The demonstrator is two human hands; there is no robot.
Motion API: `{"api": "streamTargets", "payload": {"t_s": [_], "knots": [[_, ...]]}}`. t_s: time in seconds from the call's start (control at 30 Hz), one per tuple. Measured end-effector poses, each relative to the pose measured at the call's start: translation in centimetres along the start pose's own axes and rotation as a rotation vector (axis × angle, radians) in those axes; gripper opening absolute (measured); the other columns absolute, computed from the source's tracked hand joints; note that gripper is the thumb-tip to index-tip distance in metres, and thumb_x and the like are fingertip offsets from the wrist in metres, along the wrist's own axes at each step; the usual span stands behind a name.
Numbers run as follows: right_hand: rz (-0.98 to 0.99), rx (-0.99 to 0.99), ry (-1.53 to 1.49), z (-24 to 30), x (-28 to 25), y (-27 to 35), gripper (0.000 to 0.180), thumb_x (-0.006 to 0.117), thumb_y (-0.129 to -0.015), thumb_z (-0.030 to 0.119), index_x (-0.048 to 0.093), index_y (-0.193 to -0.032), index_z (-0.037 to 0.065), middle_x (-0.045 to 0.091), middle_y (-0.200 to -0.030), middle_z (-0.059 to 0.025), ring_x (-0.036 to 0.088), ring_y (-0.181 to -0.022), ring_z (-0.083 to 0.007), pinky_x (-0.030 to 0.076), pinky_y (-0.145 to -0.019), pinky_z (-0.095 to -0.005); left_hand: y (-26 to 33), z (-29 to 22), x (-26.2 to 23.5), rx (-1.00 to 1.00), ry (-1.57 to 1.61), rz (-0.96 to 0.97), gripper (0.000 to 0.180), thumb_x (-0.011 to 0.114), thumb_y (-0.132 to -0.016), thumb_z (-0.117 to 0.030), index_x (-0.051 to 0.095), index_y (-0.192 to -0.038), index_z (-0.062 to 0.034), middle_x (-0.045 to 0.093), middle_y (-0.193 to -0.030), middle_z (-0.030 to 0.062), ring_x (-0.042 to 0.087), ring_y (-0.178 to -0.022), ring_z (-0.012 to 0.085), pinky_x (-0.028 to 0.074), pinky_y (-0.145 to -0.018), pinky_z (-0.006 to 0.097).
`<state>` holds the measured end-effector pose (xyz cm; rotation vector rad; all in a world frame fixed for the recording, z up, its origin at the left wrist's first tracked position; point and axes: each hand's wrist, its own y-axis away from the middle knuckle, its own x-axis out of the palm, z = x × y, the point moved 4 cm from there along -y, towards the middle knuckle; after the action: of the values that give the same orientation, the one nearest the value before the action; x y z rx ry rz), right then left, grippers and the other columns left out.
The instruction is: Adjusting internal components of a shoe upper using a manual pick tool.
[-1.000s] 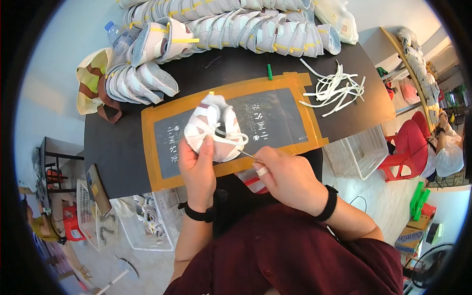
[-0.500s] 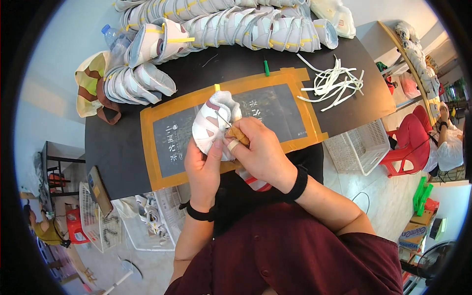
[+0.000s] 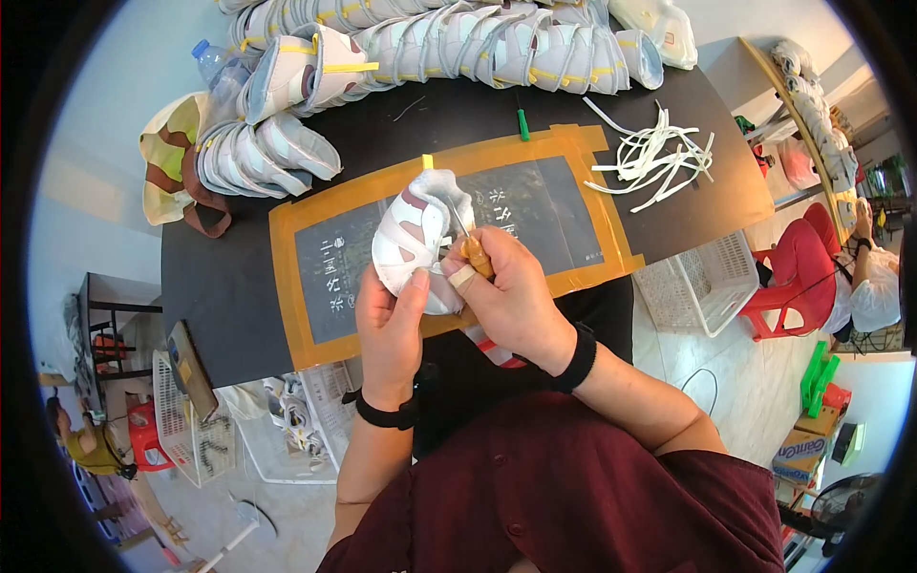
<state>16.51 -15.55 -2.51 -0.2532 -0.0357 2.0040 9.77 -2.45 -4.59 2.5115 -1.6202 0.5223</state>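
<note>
Left hand (image 3: 390,320) grips a white shoe upper (image 3: 415,234); right hand (image 3: 511,296), at three o'clock, holds what seems a wooden-handled awl (image 3: 475,256) against it.

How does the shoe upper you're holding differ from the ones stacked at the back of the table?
The held shoe upper is gripped by the left hand over the orange-bordered cutting mat, alone; the stacked uppers lie packed in a row on the black table, untouched. The right hand works a wooden-handled awl at the held one. It shows brownish-pink panels; the stack shows yellow strips. Both are mostly white-grey.
</note>
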Motion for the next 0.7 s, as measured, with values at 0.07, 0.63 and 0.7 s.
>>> {"api": "streamTargets", "payload": {"t_s": [0.07, 0.63, 0.7], "knots": [[-0.005, 0.04, -0.029, 0.0, 0.0, -0.1, 0.015, 0.066, -0.088, 0.009, 0.057, -0.094, 0.0, 0.058, -0.091, -0.0172, 0.06, -0.084, -0.0335, 0.048, -0.076, -0.0381, 0.0, 0.2, -0.1, 0.017, -0.045, 0.002, 0.033, 0.06, -0.097, -0.01, 0.052, -0.128, 0.0005, 0.06, -0.121, 0.0049, 0.055, -0.107, 0.0094, 0.044, -0.094, 0.027], [0.002, 0.062, 0.031, -0.1, -0.1, -0.1, 0.022, 0.065, -0.09, 0.015, 0.056, -0.104, 0.0, 0.059, -0.097, -0.0215, 0.061, -0.092, -0.0398, 0.049, -0.079, -0.0427, 0.2, 0.3, 0.4, 0.107, -0.165, -0.016, 0.041, 0.063, -0.093, -0.003, 0.051, -0.131, 0.0009, 0.06, -0.126, 0.0077, 0.057, -0.112, 0.013, 0.044, -0.099, 0.031], [-0.016, -0.005, 0.081, 0.7, -0.4, 0.2, 0.023, 0.063, -0.092, 0.016, 0.055, -0.106, 0.0, 0.058, -0.099, -0.0217, 0.06, -0.092, -0.0408, 0.049, -0.08, -0.0436, 0.3, 0.0, 0.7, 0.126, -0.192, -0.019, 0.041, 0.063, -0.093, -0.003, 0.051, -0.131, 0.001, 0.06, -0.125, 0.0078, 0.057, -0.112, 0.0133, 0.044, -0.099, 0.031]]}}
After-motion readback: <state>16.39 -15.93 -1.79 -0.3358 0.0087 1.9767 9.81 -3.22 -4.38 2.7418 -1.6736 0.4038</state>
